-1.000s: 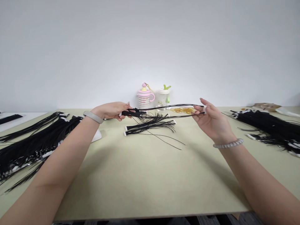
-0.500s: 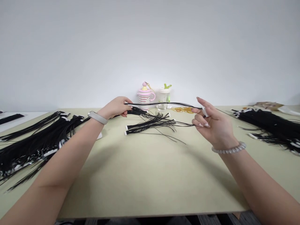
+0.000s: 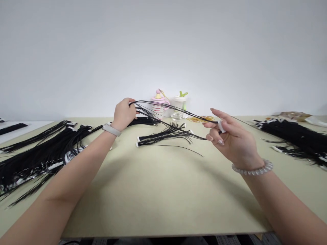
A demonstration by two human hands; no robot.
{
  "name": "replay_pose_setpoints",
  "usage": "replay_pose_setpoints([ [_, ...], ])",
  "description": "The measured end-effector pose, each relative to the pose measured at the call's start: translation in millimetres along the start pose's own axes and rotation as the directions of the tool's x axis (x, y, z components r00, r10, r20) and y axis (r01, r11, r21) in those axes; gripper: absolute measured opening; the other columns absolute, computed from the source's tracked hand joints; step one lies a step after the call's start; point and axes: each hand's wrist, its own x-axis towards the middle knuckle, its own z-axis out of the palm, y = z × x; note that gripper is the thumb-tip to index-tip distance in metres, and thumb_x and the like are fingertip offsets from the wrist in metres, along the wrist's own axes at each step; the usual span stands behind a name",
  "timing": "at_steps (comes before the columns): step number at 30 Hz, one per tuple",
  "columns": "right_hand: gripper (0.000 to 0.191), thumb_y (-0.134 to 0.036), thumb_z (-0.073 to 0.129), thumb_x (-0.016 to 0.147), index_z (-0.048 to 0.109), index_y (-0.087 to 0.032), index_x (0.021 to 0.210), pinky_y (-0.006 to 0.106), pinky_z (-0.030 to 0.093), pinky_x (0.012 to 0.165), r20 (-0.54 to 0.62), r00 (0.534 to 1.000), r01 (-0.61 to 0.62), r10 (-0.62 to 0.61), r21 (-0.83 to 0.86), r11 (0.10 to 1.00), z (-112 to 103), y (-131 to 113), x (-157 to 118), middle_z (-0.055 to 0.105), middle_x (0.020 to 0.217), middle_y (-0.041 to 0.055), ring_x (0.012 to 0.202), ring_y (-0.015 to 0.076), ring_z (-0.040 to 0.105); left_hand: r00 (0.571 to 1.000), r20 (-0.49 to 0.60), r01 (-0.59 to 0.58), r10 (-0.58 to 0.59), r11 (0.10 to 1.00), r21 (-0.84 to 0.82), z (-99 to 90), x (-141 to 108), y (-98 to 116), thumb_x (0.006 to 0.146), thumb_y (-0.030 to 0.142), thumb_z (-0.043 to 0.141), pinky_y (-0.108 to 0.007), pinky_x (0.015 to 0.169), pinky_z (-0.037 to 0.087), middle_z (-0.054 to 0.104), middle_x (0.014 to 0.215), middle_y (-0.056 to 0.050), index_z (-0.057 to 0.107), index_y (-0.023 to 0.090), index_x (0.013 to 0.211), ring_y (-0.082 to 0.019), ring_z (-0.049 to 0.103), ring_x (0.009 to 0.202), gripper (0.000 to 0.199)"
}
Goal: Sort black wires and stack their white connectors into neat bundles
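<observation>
The left hand (image 3: 123,114) rose and tipped upright toward the back edge of the counter (image 3: 163,204), lifting the black wires (image 3: 173,107) from a nearly level line into a high, fanned arc, while the right hand (image 3: 233,143) sank slightly toward the front edge.

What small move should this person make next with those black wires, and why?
Probably draw the hands gently apart: the black wires fan out between the left hand and the right hand, which pinches a white connector, so a light pull might straighten them.
</observation>
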Motion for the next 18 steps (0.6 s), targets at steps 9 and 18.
replay_pose_setpoints([
  [9, 0.023, -0.024, 0.043, 0.082, 0.059, -0.023, 0.099, 0.031, 0.051, 0.068, -0.018, 1.000, -0.016, 0.018, 0.105, 0.994, 1, 4, 3, 0.064, 0.091, 0.0038, 0.063, 0.0102, 0.053, 0.903, 0.377, 0.260, -0.205, 0.960, -0.101, 7.6, -9, 6, 0.076, 0.026, 0.048, -0.023, 0.044, 0.047, 0.061, 0.063, -0.004, 0.058, 0.014, 0.093, -0.009, 0.052, 0.040, 0.023],
  [18, 0.024, -0.019, 0.055, 0.073, 0.060, -0.025, 0.096, 0.030, 0.051, 0.077, -0.077, 0.994, 0.077, -0.078, -0.015, 0.997, -4, 2, 11, 0.056, 0.085, -0.0004, 0.073, 0.0094, 0.055, 0.864, 0.481, 0.102, -0.147, 0.988, 0.118, -2.0, -32, 38, 0.067, 0.054, 0.058, -0.023, 0.044, 0.039, 0.056, 0.054, 0.001, 0.047, 0.014, 0.103, -0.014, 0.056, 0.041, 0.055],
])
